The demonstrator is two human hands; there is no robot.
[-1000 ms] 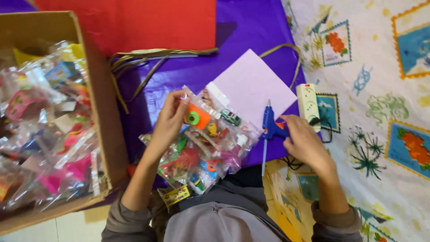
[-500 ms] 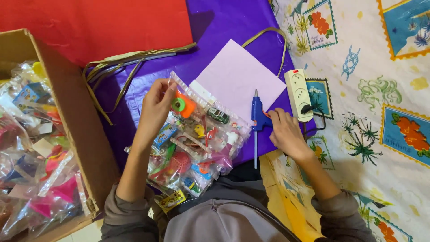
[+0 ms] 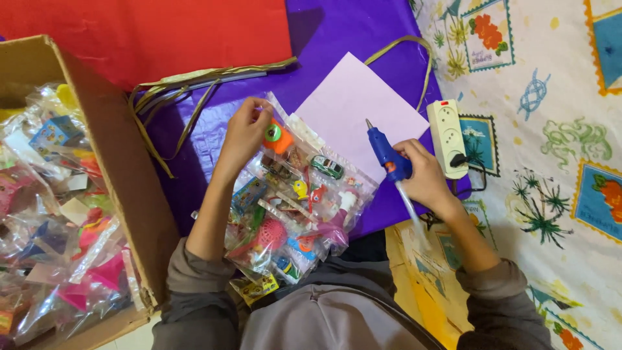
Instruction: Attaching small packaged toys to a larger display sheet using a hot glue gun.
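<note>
head view, glue gun (image 3: 387,155) inside right hand (image 3: 424,176) fingers, left hand (image 3: 245,133) pinching toy bag (image 3: 291,201)

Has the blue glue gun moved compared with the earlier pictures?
Yes. The blue glue gun, in the right hand, rose off the purple sheet beside the white power strip.

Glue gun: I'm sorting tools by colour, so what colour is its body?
Blue, with an orange trigger; glue gun, head view.
</note>
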